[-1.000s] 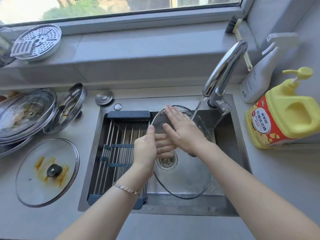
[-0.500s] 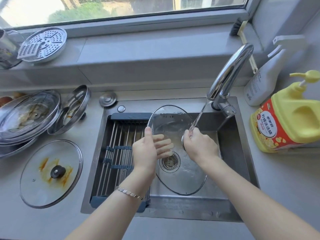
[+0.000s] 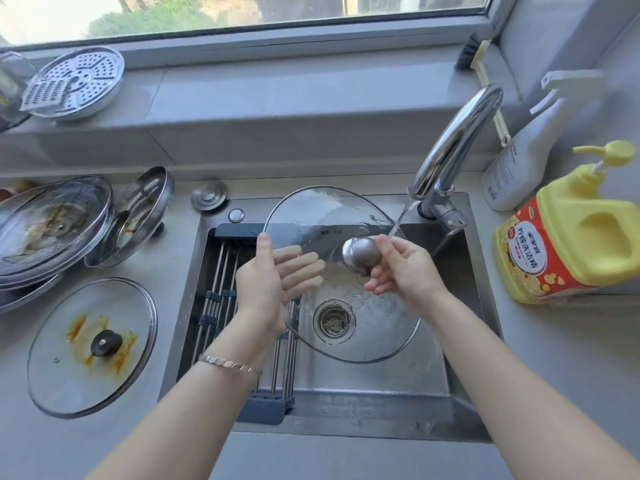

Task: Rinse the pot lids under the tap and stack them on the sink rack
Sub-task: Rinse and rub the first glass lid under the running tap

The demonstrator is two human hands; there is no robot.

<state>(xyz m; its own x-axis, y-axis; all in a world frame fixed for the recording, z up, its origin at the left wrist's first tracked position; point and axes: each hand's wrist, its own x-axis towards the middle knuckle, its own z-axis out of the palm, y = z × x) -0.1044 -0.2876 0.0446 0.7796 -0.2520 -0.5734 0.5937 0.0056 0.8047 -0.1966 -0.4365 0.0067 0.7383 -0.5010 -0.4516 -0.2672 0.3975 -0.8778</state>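
Hands hold the glass lid [image 3: 332, 209] tilted over the sink [image 3: 381, 403] — left hand [image 3: 266, 289] pinching its rim, thumb in front, fingers flat behind the glass; right hand [image 3: 408, 271] curled round the steel knob [image 3: 362, 254].
Water from the tap [image 3: 453, 140] lands beside the knob; the rack [image 3: 221, 271] spans the sink's left side — a stained lid [image 3: 90, 344] lies on the counter [image 3: 173, 445] beyond.

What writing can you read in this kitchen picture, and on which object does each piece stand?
"柠檬洗洁精": red label of the yellow detergent jug, slightly blurred.
White spray bottle: print too small to read.
Small mark on the sink's back wall: unreadable.
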